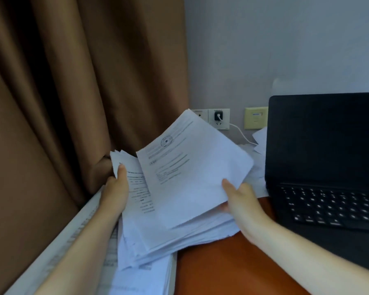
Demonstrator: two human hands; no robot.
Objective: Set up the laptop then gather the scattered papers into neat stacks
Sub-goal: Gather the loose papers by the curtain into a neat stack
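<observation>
Left hand [116, 188], right hand [241, 199]: floppy papers [190, 167]

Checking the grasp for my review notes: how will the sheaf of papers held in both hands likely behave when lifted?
The sheaf of papers will probably flop: its near edge droops below the left hand and right hand. Its edges are fanned, so sheets may slide apart. It looks thick, so likely heavy for one hand.

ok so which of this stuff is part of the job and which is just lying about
Part of the job:
white printed paper sheets, held by the left hand and right hand
white paper stack underneath
loose white sheets by the wall
open black laptop

Just lying about:
brown fabric curtain
white plugged-in charger with cable
cream wall plate
</observation>
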